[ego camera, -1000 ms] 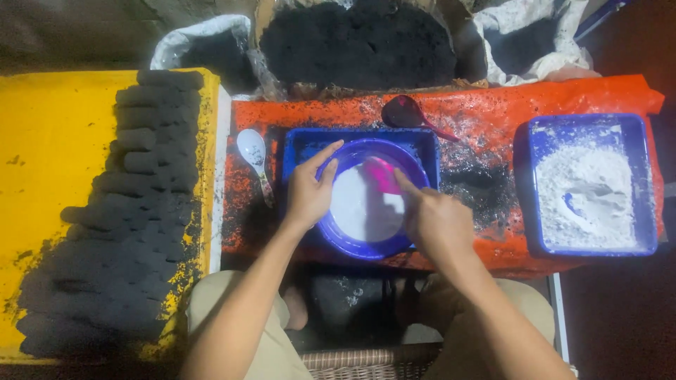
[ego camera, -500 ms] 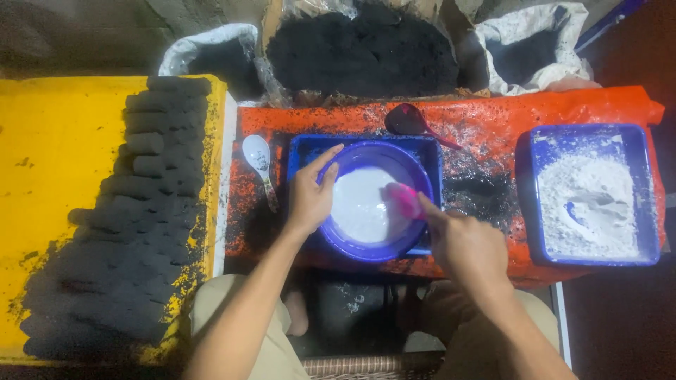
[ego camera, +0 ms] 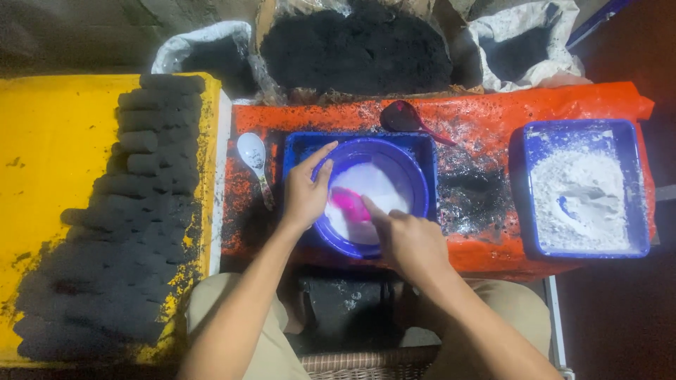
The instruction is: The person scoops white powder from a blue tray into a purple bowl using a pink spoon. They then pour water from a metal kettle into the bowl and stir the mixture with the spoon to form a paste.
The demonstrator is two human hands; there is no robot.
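A round purple bowl [ego camera: 412,174] holding a white liquid mix sits inside a blue rectangular tray [ego camera: 299,144] on an orange sheet. My left hand [ego camera: 304,193] grips the bowl's left rim, fingers stretched along it. My right hand [ego camera: 405,239] holds a pink spoon [ego camera: 350,205], its head dipped in the white mix near the bowl's front left.
A blue tray of white powder [ego camera: 581,190] stands at the right. A white spoon [ego camera: 252,153] and a dark red scoop [ego camera: 403,116] lie on the orange sheet [ego camera: 486,112]. Rows of black cylinders [ego camera: 134,197] cover the yellow board at left. Bags of black powder [ego camera: 355,46] sit behind.
My right hand has swept the pink spoon around the bowl, from the back centre to the right side, then to the front left. The left hand has stayed on the rim.
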